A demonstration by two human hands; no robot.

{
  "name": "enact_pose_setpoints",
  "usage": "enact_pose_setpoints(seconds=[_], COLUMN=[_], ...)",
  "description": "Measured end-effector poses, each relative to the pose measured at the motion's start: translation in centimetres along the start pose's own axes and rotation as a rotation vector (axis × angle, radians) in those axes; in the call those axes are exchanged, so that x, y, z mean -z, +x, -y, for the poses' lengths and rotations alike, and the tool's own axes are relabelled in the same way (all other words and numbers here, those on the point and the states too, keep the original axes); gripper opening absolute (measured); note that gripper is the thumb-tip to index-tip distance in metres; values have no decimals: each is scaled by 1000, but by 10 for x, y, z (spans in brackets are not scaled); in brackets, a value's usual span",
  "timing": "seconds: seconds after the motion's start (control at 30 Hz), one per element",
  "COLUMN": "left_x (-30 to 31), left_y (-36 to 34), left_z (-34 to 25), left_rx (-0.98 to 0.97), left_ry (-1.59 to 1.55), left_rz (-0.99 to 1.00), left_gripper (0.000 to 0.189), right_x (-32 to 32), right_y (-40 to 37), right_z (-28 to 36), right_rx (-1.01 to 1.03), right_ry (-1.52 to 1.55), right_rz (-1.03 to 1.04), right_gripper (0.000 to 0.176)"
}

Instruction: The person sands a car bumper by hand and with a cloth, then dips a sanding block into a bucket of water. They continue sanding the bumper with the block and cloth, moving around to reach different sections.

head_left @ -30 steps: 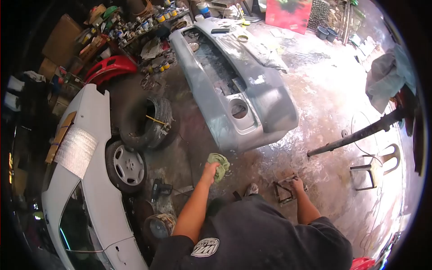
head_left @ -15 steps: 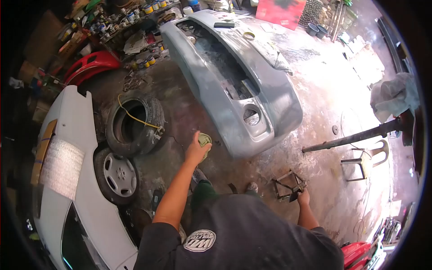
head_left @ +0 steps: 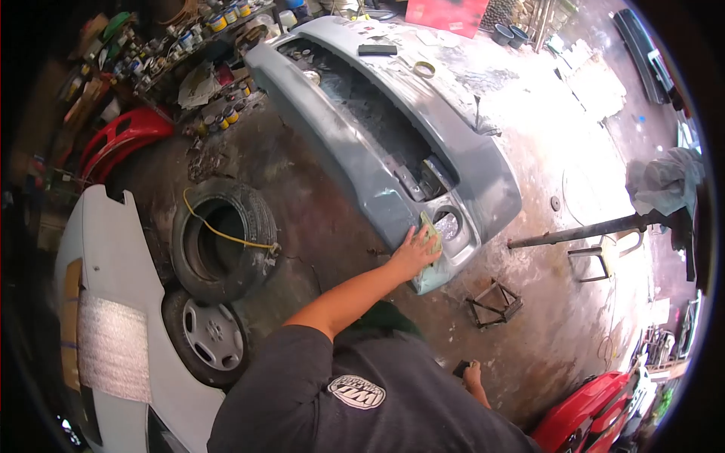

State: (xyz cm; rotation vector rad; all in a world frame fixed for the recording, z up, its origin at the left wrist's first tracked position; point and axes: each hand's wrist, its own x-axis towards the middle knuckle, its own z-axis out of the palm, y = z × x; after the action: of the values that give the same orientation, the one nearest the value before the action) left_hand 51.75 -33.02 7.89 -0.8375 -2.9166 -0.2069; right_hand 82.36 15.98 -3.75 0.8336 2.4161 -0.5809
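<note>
Green folded cloth lies pressed against the grey unpainted car bumper, beside its round lamp opening, under the flat, spread left hand. Low down, the right hand curls around a small dark object. The white shirt logo has lettering too small to read.

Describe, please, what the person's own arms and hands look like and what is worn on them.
Both arms are bare below the short sleeves of a dark T-shirt, which bears a white oval logo near the left shoulder. The left hand and right hand wear no gloves; no watch or band shows.
</note>
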Motion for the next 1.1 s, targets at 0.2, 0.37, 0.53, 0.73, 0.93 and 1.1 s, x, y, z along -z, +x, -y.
enact_pose_setpoints(seconds=[0.2,0.37,0.53,0.73,0.93,1.1], left_x=[-3,71,116,143,151,121], left_y=[3,0,0,-9,1,13], left_z=[95,190,307,444,591,547], left_rx=[-284,-97,38,28,17,-126], left_ry=[-204,-271,-230,-216,-338,-456], left_rz=[84,92,110,135,-8,-6], left_gripper=[75,73,77,75,67,62], right_x=[-19,-46,-37,-142,-224,-239], right_y=[-17,25,-17,-49,-178,-243], right_z=[74,104,214,231,360,432], right_rx=[-155,-64,-232,-327,-286,-412], right_ry=[221,301,568,692,339,474], right_rz=[115,102,115,20,-47,6], right_gripper=[36,36,38,35,40,43])
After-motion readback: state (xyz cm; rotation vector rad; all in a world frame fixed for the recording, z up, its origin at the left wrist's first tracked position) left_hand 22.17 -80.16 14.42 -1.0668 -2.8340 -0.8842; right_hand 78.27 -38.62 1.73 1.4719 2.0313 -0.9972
